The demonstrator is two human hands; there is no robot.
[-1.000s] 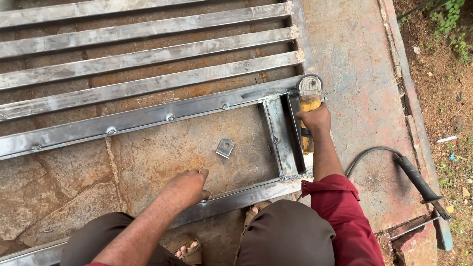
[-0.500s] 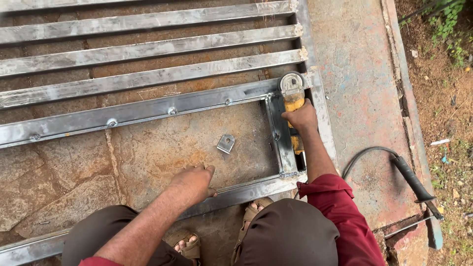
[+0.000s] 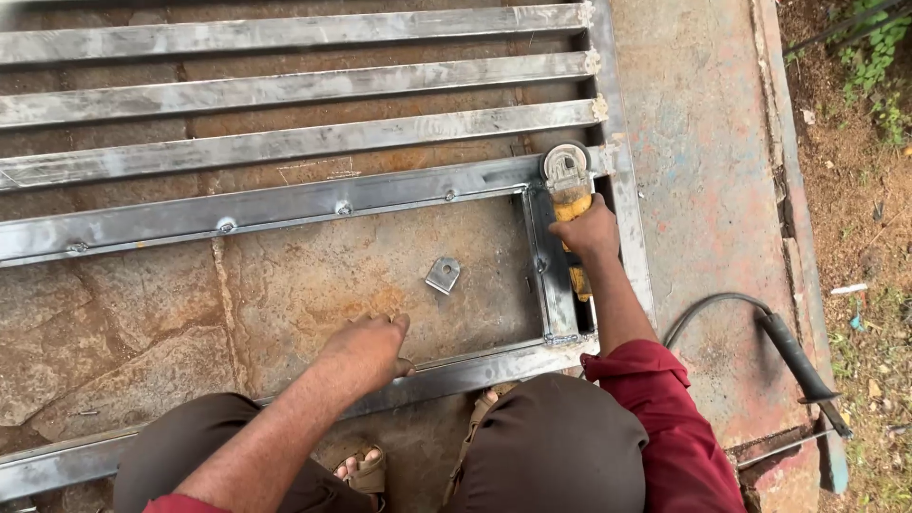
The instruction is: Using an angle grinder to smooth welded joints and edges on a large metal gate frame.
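My right hand [image 3: 589, 231] grips a yellow angle grinder [image 3: 568, 190] whose disc rests at the corner joint of a grey steel gate frame [image 3: 285, 204] lying flat on stone slabs. My left hand [image 3: 366, 347] presses down, fingers curled, on the near rail of the frame [image 3: 475, 372]. A small loose metal bracket [image 3: 443, 275] with a hole lies on the stone inside the frame, between my two hands. Long steel bars [image 3: 285, 142] run across the frame farther from me.
A black cable with a handle [image 3: 793, 356] lies on the concrete strip to the right. Beyond it are soil, weeds and litter [image 3: 864, 190]. My knees and a sandalled foot [image 3: 361, 467] fill the bottom of the view.
My right hand has carried the grinder leftward and a little away along the upright rail, to the frame's corner joint. My left hand has stayed on the near rail.
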